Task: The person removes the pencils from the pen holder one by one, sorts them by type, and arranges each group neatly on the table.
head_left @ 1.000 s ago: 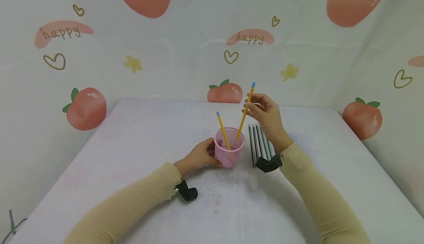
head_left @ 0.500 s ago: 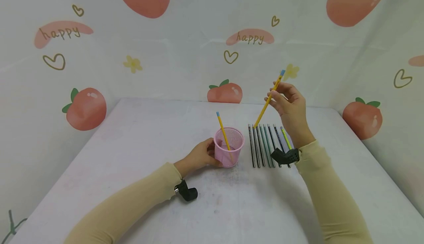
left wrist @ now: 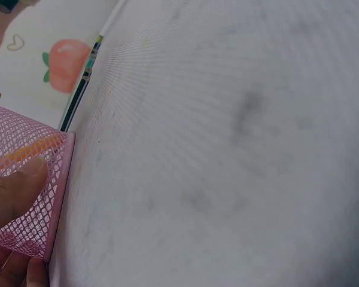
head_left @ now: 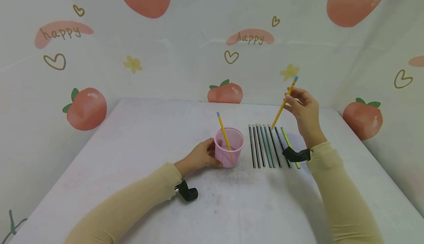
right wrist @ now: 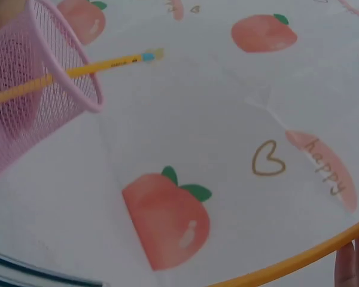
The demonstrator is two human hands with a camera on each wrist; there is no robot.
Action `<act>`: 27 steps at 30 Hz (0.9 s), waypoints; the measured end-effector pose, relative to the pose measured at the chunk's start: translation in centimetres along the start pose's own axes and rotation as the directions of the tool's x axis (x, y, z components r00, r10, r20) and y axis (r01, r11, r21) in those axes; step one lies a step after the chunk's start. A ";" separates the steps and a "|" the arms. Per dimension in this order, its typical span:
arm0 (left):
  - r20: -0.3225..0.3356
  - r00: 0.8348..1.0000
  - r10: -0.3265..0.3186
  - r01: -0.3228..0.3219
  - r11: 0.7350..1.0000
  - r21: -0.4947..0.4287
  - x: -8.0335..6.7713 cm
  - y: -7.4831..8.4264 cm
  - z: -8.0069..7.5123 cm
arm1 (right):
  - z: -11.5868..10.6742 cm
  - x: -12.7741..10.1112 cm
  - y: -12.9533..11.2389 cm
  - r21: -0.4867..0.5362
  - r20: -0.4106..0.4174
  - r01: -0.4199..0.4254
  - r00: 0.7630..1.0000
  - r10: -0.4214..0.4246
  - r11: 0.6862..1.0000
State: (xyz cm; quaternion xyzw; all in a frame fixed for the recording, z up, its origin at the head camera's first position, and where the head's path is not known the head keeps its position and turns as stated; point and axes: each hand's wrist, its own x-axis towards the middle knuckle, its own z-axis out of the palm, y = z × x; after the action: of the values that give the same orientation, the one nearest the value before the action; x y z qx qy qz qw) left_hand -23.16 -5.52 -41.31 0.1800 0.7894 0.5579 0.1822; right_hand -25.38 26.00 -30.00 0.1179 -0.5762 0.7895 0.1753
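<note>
Nearest the camera, two cream sleeves (head_left: 132,200) came in from the bottom edge, each with a black wrist camera mount (head_left: 187,192) strapped on. The left hand (head_left: 200,156) lay on the white table (head_left: 132,155) with its fingers curled round the left side of a pink mesh cup (head_left: 229,147); in the left wrist view a fingertip (left wrist: 24,179) pressed flat against the mesh, so this hand was clamped on the cup. The cup stood upright near the middle of the table. One yellow pencil with a blue end (head_left: 223,133) stood in it, leaning back and to the left; the right wrist view showed the same pencil poking out past the rim. Just right of the cup, not touching it, a row of dark pencils (head_left: 265,146) lay side by side on the table, running away from the person, with one yellow-green pencil (head_left: 289,144) at the right end of the row, partly hidden by the right wrist mount. Farther back and above the row, the right hand (head_left: 306,111) was raised off the table, thumb and fingers pinching a second yellow pencil (head_left: 284,104) near its upper part. That pencil was tilted, blue end up and to the right, its lower tip close over the far end of the row; contact there could not be told. Beyond the table hung a white backdrop (head_left: 185,52) printed with peaches, hearts and the word "happy".
</note>
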 end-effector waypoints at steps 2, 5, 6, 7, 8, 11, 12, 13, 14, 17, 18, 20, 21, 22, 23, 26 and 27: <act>-0.001 1.000 -0.003 0.003 1.000 -0.003 0.0 0.0 0.0 | -0.8 0.2 0.4 -0.031 -0.020 -0.001 1.000 0.000 1.000; -0.005 1.000 -0.006 0.006 1.000 0.009 -0.1 0.1 0.0 | -2.1 0.4 1.0 -0.113 -0.064 -0.004 0.998 -0.003 0.994; -0.004 1.000 -0.007 0.007 1.000 0.011 -0.1 0.1 0.0 | -2.5 0.5 1.1 -0.156 -0.081 -0.008 0.997 -0.005 0.988; -0.003 1.000 -0.006 0.006 1.000 0.014 -0.1 0.1 0.0 | -2.8 0.6 1.3 -0.205 -0.096 -0.017 0.995 -0.003 0.979; -0.002 1.000 -0.006 0.006 1.000 0.016 -0.1 0.1 0.0 | -3.2 0.7 1.4 -0.245 -0.109 -0.029 0.994 0.002 0.969; 0.000 1.000 -0.008 0.008 1.000 0.021 -0.1 0.1 0.0 | -4.2 0.8 1.8 -0.351 -0.129 -0.072 0.991 0.028 0.934; 0.001 1.000 -0.012 0.012 1.000 0.018 -0.1 0.2 0.0 | -4.5 0.8 1.9 -0.384 -0.129 -0.087 0.991 0.040 0.919; 0.000 1.000 -0.014 0.014 1.000 0.018 -0.1 0.2 0.0 | -4.7 0.8 2.0 -0.413 -0.128 -0.103 0.990 0.055 0.905; -0.001 1.000 -0.017 0.017 1.000 0.018 -0.1 0.2 0.0 | -5.0 0.8 2.0 -0.451 -0.126 -0.115 0.990 0.064 0.885; -0.003 1.000 -0.016 0.016 1.000 0.015 -0.1 0.3 0.0 | -5.6 0.6 2.2 -0.583 -0.106 -0.138 0.990 0.093 0.801; -0.005 1.000 -0.013 0.013 1.000 0.015 -0.2 0.3 0.0 | -5.8 0.5 2.2 -0.625 -0.097 -0.140 0.990 0.102 0.768; -0.007 1.000 -0.009 0.009 1.000 0.017 -0.2 0.3 0.0 | -6.1 0.4 2.3 -0.696 -0.084 -0.145 0.989 0.120 0.703; -0.008 1.000 -0.007 0.007 1.000 0.017 -0.2 0.3 0.0 | -6.3 0.3 2.3 -0.713 -0.079 -0.150 0.988 0.133 0.685; -0.009 1.000 -0.007 0.007 1.000 0.020 -0.2 0.3 0.0 | -6.4 0.3 2.3 -0.725 -0.079 -0.157 0.986 0.146 0.671; -0.009 1.000 -0.007 0.007 1.000 0.019 -0.1 0.3 0.0 | -6.5 0.2 2.3 -0.736 -0.076 -0.162 0.985 0.158 0.657; -0.008 1.000 -0.007 0.007 1.000 0.015 -0.1 0.2 0.0 | -6.9 0.1 2.3 -0.768 -0.067 -0.180 0.977 0.202 0.614; -0.008 1.000 -0.006 0.006 1.000 0.013 -0.1 0.1 0.0 | -7.0 0.1 2.3 -0.778 -0.061 -0.184 0.974 0.219 0.600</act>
State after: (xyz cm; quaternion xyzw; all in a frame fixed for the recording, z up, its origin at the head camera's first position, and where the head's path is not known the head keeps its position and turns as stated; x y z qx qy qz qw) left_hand -23.07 -5.53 -41.18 0.1766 0.7943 0.5530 0.1793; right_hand -26.31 32.06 -34.17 -0.0194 -0.8736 0.4742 0.1073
